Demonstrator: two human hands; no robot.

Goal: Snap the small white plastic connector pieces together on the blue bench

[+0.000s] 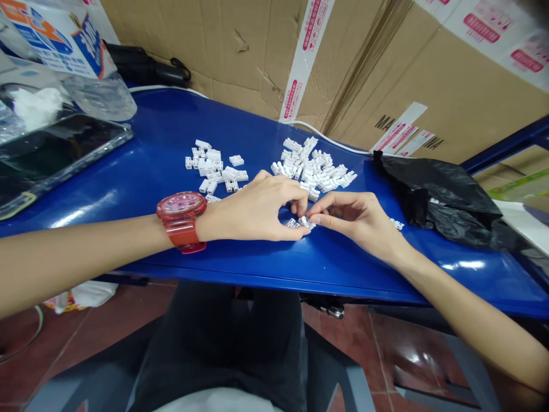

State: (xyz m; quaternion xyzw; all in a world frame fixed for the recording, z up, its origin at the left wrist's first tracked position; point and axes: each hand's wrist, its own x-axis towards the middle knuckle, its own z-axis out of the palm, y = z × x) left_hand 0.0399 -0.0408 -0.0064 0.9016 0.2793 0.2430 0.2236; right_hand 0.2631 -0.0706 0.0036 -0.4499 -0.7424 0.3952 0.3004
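Big cardboard boxes [214, 57] are standing behind our blue table [141, 171], with pink-printed white tape running across them. The glossy tabletop is catching pale patches of light, and a reddish tiled floor [351, 332] is showing below its front edge. A grey chair [358, 389] is flanking our dark trousers [214, 332]. Towards the right end of the table, a crumpled black bag [450, 189] is lying; at the left end, a phone [55, 149] and a clear bottle [103, 94] are resting.

Near the front edge, our left hand [253, 209], wearing a red watch [182, 217] at the wrist, is gripping a small white piece between thumb and fingers. Our right hand [364, 220] is pinching at its right side with thumb and forefinger. Beyond our hands, a right-hand pile [317, 166] of white pieces is spreading in a tangle, and a smaller left-hand pile [210, 163] of blockier ones, some showing dark slots, is sitting apart from it.

The small white piece [303, 221] is looking pale and knobbly, our fingertips partly hiding its shape.
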